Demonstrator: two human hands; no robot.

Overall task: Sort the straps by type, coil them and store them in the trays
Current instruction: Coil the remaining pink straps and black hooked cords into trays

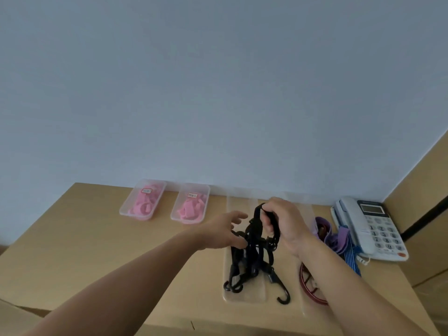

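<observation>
The tangled bundle of black elastic cords with plastic hooks hangs above the long clear plastic tray, its lower hooks down at the tray. It looks light, limp and springy, and I expect the hooks to snag. The looped top seems the best hold. My right hand is curled round that top. My left hand, fingers spread, holds nothing beside the cords.

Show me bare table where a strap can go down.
Bare: the broad table left of the clear tray, in front of the pink trays. Crowded: from the black straps right to the phone, past purple strap, striped strap, red strap.
</observation>
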